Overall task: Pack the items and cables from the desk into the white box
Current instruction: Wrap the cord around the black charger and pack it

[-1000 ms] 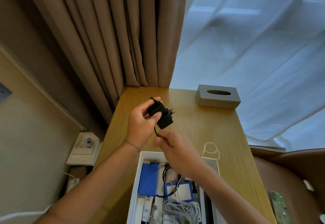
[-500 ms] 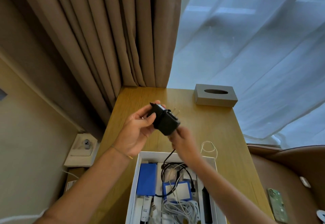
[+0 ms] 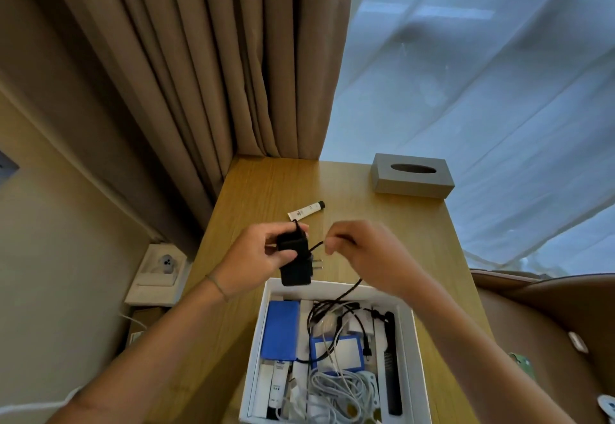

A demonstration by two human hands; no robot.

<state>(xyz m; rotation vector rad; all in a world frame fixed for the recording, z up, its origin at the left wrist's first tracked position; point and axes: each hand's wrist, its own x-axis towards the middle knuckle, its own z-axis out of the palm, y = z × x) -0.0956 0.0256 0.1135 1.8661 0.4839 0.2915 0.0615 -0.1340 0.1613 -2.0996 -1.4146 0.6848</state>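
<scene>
From the head camera, the left hand [image 3: 256, 257] grips a black power adapter [image 3: 295, 262] with fingers curled round it, its metal prongs pointing right, held above the wooden desk [image 3: 382, 223] just beyond the far edge of the white box [image 3: 411, 350]. The right hand [image 3: 369, 253] pinches the adapter's black cable [image 3: 346, 292] between curled fingers just right of the adapter, and the cable trails down into the box among a blue case, grey coiled cables and a black comb. Farther off on the desk lie a small white tube [image 3: 306, 210] and, at the far right corner, a grey tissue box [image 3: 412, 180].
</scene>
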